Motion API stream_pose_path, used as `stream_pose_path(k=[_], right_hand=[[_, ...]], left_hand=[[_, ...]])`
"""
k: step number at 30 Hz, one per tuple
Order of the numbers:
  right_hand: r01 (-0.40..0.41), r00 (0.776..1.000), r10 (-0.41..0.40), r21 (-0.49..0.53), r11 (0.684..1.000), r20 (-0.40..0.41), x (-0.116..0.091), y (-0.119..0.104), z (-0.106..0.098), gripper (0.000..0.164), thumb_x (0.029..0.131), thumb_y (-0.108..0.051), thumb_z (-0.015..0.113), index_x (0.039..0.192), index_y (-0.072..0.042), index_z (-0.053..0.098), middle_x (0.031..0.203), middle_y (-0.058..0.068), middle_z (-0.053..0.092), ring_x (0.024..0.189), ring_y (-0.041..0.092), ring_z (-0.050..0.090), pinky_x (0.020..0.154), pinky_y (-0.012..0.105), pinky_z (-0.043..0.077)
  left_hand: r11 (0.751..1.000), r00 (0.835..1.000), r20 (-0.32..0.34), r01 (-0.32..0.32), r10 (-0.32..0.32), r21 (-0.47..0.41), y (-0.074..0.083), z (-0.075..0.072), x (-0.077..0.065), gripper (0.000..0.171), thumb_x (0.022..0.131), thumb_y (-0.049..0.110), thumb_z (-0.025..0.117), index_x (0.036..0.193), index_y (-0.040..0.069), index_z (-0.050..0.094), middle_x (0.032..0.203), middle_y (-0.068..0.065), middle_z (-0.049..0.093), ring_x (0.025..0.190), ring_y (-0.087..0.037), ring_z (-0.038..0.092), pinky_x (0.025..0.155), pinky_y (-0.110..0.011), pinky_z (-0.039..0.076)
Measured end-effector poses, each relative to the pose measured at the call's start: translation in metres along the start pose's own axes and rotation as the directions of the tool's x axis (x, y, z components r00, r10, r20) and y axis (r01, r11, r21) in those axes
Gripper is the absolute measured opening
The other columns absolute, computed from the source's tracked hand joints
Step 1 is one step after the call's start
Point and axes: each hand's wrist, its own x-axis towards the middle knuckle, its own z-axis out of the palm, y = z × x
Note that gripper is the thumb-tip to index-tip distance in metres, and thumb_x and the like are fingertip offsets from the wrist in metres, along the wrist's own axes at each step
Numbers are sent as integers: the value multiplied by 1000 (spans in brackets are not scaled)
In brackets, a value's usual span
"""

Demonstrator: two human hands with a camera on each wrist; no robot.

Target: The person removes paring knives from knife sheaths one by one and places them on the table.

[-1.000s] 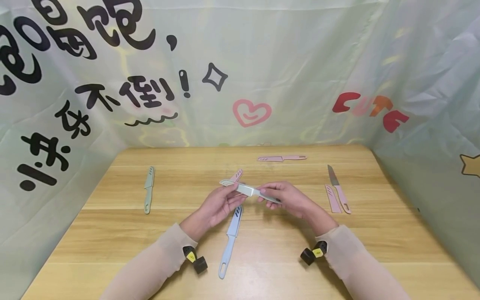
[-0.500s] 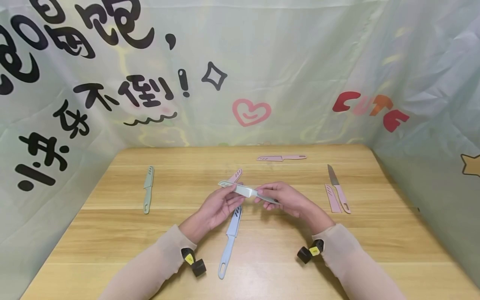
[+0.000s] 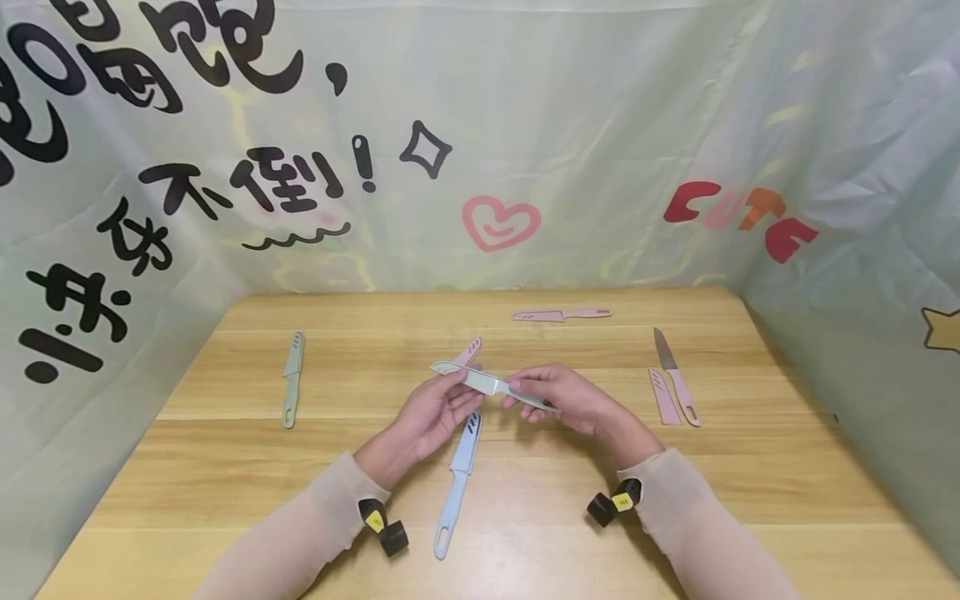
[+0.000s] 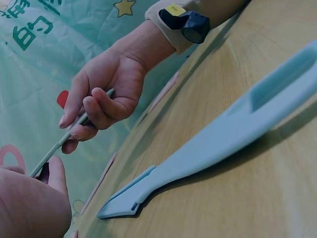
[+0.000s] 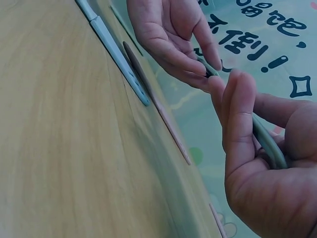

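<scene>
A pale green paring knife (image 3: 482,381) is held between both hands above the middle of the table. My left hand (image 3: 431,417) pinches its blade end, where a slotted green sheath (image 3: 447,367) shows past the thumb. How far the sheath covers the blade is unclear. The fingers of my right hand (image 3: 568,398) are curled round the handle (image 5: 267,144). Below the left hand, a sheathed blue knife (image 3: 457,483) lies on the table, handle toward me. Just behind that hand lies a pink slotted piece (image 3: 471,350), its near end hidden.
At the left of the wooden table (image 3: 225,483) lies a sheathed green knife (image 3: 293,379). A sheathed pink knife (image 3: 562,315) lies near the back edge. To the right, a bare-bladed pink knife (image 3: 677,379) lies beside its pink sheath (image 3: 664,397). Printed cloth (image 3: 600,125) stands behind.
The head view has turned slightly, so everything sits a little further left. Both hands keep the same hold on the green knife, with almost no motion.
</scene>
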Motion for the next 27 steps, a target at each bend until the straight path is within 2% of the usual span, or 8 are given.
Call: stream_pose_path(k=[4, 10, 20, 27], right_hand=[[-6, 1000, 6, -1, 1000, 11, 0, 0, 0, 36, 100, -17, 56, 126, 8, 58, 109, 27, 65, 72, 14, 61, 62, 20, 56], [-6, 1000, 6, -8, 1000, 28, 0, 1, -1, 40, 100, -20, 57, 126, 11, 56, 103, 18, 69, 72, 14, 62, 64, 20, 57], [-10, 999, 10, -9, 1000, 34, 0, 0, 1, 36, 101, -19, 56, 125, 7, 59, 101, 16, 69, 70, 14, 62, 62, 21, 57], [-16, 999, 17, -10, 1000, 39, -2, 0, 2, 34, 101, -19, 55, 125, 5, 59, 102, 16, 69, 70, 14, 61, 59, 20, 56]], left_hand=[[1000, 1000, 21, 4, -4, -2, 1, -1, 1, 41, 104, 12, 46, 139, -7, 41, 109, -17, 66, 101, -24, 67, 102, -34, 49], [1000, 999, 33, 6, -5, -8, 3, -3, 0, 45, 104, 12, 46, 143, -8, 36, 111, -17, 65, 102, -24, 67, 103, -33, 49], [999, 999, 34, 10, -9, -31, 3, -2, -4, 41, 104, 13, 46, 139, -7, 41, 112, -19, 66, 106, -26, 66, 103, -36, 49], [998, 999, 36, -1, 3, -62, -3, -3, -6, 42, 104, 14, 46, 140, -7, 39, 119, -22, 63, 111, -28, 63, 104, -34, 48]])
